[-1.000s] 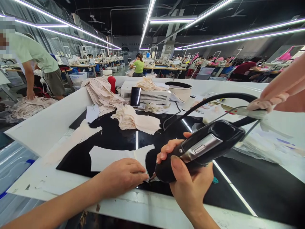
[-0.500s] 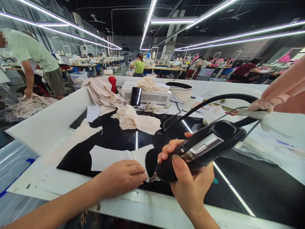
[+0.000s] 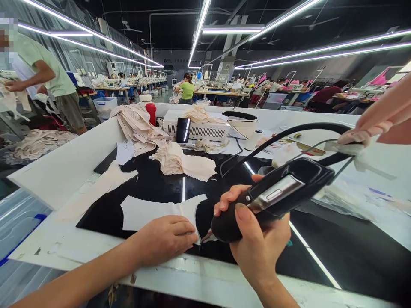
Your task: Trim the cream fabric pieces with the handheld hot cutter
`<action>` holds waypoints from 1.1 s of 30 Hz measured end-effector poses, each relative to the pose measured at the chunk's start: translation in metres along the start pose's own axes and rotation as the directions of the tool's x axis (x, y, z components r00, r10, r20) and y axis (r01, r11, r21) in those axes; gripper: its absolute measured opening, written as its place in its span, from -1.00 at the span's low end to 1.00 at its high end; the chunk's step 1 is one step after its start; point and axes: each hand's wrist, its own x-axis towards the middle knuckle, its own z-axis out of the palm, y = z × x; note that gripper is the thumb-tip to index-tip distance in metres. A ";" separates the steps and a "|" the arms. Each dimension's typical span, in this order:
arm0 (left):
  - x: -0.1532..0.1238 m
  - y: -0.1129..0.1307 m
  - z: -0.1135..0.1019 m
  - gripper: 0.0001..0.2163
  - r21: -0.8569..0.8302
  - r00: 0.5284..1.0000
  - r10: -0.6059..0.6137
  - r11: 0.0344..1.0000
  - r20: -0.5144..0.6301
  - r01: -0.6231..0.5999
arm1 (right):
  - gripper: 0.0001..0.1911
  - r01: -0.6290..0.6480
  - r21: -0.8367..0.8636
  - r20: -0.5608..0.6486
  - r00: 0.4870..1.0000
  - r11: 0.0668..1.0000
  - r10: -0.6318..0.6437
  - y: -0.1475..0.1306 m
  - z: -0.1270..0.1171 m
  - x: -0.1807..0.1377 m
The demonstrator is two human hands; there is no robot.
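My right hand (image 3: 257, 244) grips a black hand-held tool with a silver strip (image 3: 272, 199), its tip pointed down at the near edge of a pale cut fabric piece (image 3: 154, 211). That piece lies flat on a glossy black work surface (image 3: 337, 248). My left hand (image 3: 163, 239) presses flat on the fabric's near right corner, fingertips close to the tool's tip. A thick black cable (image 3: 289, 134) arcs from the tool up to the right.
A stack of cream fabric pieces (image 3: 180, 161) lies behind, with a white machine (image 3: 205, 126), a phone (image 3: 183, 129), a red bottle (image 3: 150, 113) and a bowl (image 3: 242, 122). Another person's hand (image 3: 379, 124) reaches in at the right. A person in a green shirt (image 3: 48, 72) stands at left.
The tool's back end has risen slightly while its tip stays at the fabric edge. The person at left has straightened up and lifted fabric.
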 end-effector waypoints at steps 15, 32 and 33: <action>-0.001 0.000 0.004 -0.83 0.011 0.999 0.021 1.000 0.024 -0.022 | -0.55 -0.008 0.012 0.044 0.999 1.000 0.008 0.003 -0.001 -0.002; -0.005 -0.002 0.005 -0.84 -0.001 0.999 0.052 0.999 0.012 -0.052 | -0.60 -0.012 0.038 0.039 0.999 0.999 0.010 0.001 0.003 -0.005; -0.005 -0.003 0.005 -0.84 0.001 0.998 0.056 0.998 0.015 -0.056 | -0.61 -0.013 0.041 0.052 0.999 0.999 0.010 0.001 0.003 -0.005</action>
